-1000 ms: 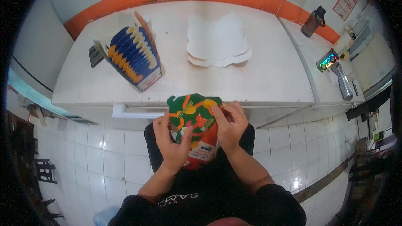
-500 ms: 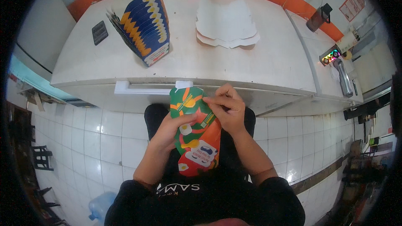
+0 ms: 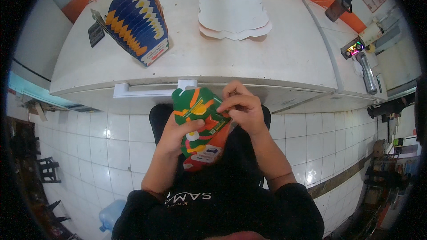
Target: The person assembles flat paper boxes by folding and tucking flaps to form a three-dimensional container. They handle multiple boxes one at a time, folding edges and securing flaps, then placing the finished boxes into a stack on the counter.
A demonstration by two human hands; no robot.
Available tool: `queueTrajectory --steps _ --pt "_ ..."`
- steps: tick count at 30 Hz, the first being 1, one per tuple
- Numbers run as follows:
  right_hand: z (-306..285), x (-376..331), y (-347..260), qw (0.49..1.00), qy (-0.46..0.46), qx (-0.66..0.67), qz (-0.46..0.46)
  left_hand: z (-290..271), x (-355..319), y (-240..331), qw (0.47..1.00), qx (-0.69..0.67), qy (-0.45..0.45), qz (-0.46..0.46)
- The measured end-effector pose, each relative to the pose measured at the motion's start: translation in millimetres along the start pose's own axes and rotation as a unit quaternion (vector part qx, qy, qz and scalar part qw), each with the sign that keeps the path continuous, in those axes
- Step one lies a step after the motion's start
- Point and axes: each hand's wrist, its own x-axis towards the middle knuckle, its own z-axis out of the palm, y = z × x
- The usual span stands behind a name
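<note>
- White tabletop (image 3: 187,53) ahead of hands, tiled floor below.
- Left hand (image 3: 178,134) wraps green-orange carton (image 3: 200,126) from beneath, steadying it over lap.
- Right hand (image 3: 242,109) pinches carton's edge flap.
- Blue-yellow box (image 3: 135,20), flat white blanks (image 3: 233,11) beyond hands.

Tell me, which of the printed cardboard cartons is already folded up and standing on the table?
The blue and yellow carton, standing at the table's far left. The green and orange carton is off the table, held in both hands, and the white blanks lie flat.

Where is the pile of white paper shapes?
In the head view, the stack of flat white cardboard cutouts lies on the white table, right of the blue-and-yellow folded carton.
</note>
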Motion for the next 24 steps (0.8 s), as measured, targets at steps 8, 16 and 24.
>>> queueTrajectory --steps 8,16,24 --pt "12.4 -9.4 -5.8 0.951 0.059 0.161 0.256 -19.2 1.5 -16.8 0.998 0.05 -0.014 -0.022" --pt "-5.3 -39.1 29.4 0.938 0.111 -0.1 0.312 -32.8 -1.3 -38.3 0.993 0.057 -0.033 -0.1" --pt "-25.9 -69.4 22.2 0.906 0.272 -0.293 0.138 -11.1 -0.2 -33.6 0.887 0.432 0.042 -0.159"
